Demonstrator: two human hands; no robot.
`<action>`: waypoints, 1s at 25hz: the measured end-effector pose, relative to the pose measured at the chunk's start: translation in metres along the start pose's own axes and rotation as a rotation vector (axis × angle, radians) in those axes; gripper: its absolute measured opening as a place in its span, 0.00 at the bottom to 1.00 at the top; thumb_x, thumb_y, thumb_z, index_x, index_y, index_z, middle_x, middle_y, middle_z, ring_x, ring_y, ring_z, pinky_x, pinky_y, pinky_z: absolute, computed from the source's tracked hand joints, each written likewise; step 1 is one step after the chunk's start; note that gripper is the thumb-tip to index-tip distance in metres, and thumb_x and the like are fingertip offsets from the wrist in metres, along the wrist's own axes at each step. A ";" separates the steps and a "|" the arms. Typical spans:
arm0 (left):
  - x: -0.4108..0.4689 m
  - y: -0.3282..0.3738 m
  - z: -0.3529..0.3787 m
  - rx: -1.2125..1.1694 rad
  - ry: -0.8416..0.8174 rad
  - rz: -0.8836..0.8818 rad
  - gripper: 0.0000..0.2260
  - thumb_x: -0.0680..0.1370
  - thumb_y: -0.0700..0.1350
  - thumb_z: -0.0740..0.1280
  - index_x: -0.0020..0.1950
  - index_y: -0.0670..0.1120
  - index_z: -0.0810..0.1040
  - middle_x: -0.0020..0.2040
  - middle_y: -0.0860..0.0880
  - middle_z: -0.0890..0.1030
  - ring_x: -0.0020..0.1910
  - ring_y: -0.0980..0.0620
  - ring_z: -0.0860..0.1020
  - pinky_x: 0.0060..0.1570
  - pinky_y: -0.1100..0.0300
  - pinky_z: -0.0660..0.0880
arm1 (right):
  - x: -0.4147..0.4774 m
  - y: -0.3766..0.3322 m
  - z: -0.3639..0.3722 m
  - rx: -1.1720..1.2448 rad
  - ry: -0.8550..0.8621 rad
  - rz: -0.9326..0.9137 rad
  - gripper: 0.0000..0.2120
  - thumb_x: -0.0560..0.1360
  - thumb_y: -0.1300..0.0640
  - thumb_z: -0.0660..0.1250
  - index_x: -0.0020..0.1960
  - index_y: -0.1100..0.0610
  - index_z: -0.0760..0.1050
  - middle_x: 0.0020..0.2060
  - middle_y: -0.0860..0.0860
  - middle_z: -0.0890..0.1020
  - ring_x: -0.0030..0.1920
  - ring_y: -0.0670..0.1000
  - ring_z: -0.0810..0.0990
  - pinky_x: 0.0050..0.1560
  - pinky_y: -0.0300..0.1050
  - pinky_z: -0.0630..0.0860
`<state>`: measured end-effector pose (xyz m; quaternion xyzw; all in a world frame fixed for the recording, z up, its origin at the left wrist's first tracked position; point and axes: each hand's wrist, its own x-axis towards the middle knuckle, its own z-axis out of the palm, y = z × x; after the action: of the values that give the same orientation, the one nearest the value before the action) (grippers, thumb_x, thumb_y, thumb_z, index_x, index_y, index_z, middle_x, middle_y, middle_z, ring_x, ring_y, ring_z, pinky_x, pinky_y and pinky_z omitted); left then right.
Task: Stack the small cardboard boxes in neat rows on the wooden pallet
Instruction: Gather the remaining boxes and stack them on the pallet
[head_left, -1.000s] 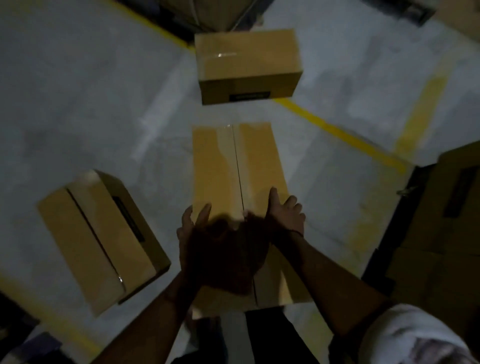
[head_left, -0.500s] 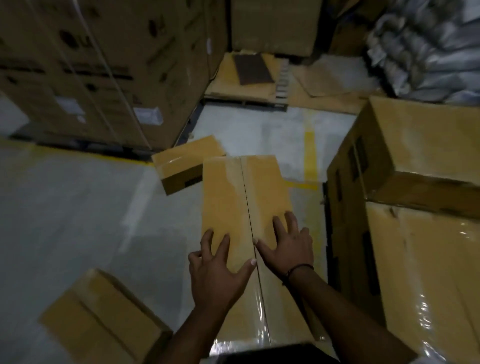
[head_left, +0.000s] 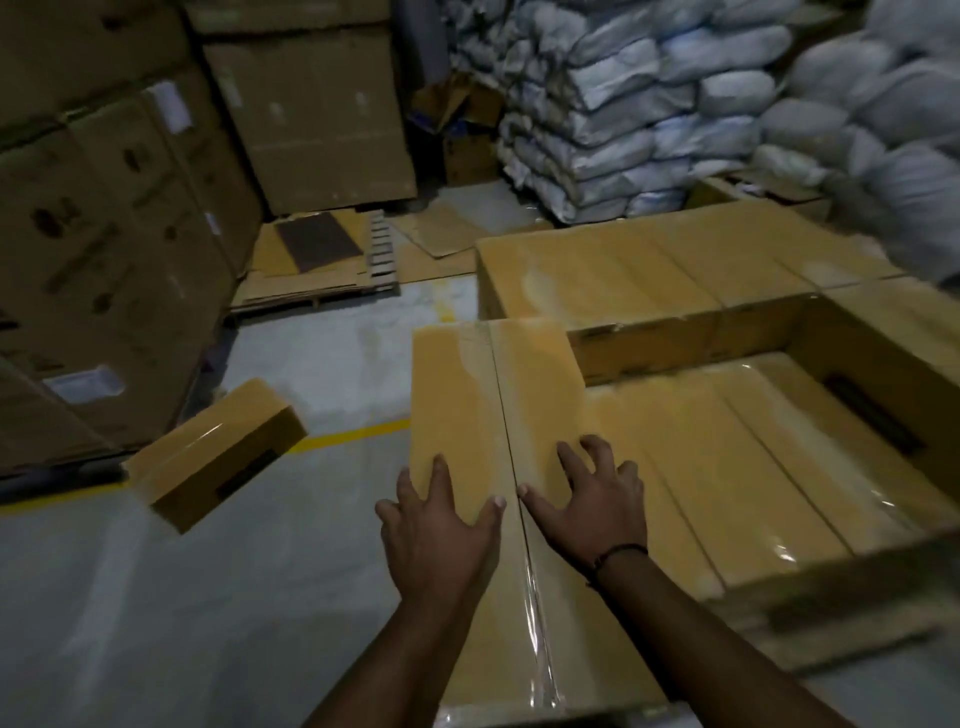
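Observation:
A long tan cardboard box (head_left: 493, 395) with a taped centre seam lies lengthwise under both my hands. My left hand (head_left: 441, 530) presses flat on its left half, fingers spread. My right hand (head_left: 592, 499) presses on its right half, a dark band at the wrist. Touching the box's right side is the stack of like boxes: a lower layer (head_left: 727, 457) at about the same height and a higher row (head_left: 623, 270) behind it. The pallet under the stack is hidden. Another small box (head_left: 213, 457) lies tilted on the floor to the left.
Tall stacked brown cartons (head_left: 104, 234) wall off the left. White sacks (head_left: 649, 104) are piled at the back right. Flattened cardboard (head_left: 322, 270) lies on the floor at the back. A yellow line (head_left: 353, 434) crosses the grey concrete floor.
The view has swung up and to the right, from bare floor to the stack. The box has stayed under both hands and now sits beside the stacked boxes.

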<state>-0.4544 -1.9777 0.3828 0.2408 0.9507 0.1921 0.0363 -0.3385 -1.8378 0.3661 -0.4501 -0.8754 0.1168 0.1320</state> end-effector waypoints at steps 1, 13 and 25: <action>-0.011 0.037 0.015 -0.008 -0.012 0.050 0.41 0.70 0.76 0.60 0.80 0.60 0.59 0.77 0.43 0.62 0.70 0.38 0.61 0.65 0.46 0.70 | -0.002 0.042 -0.015 0.001 0.014 0.048 0.39 0.70 0.22 0.54 0.74 0.42 0.68 0.74 0.46 0.62 0.62 0.59 0.66 0.65 0.55 0.68; -0.118 0.355 0.135 -0.067 -0.215 0.424 0.42 0.71 0.77 0.60 0.80 0.59 0.59 0.77 0.41 0.61 0.71 0.36 0.61 0.65 0.45 0.70 | 0.003 0.378 -0.160 -0.127 0.100 0.343 0.36 0.70 0.24 0.56 0.71 0.42 0.69 0.71 0.47 0.65 0.62 0.59 0.65 0.64 0.55 0.69; -0.090 0.530 0.252 -0.095 -0.261 0.294 0.42 0.71 0.77 0.59 0.80 0.59 0.59 0.79 0.39 0.59 0.73 0.34 0.60 0.64 0.44 0.70 | 0.146 0.559 -0.167 -0.154 -0.023 0.244 0.36 0.71 0.24 0.55 0.72 0.42 0.70 0.70 0.46 0.65 0.62 0.57 0.66 0.63 0.55 0.69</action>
<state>-0.0997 -1.5032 0.3504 0.3978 0.8823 0.2073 0.1423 0.0590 -1.3873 0.3602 -0.5607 -0.8219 0.0695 0.0718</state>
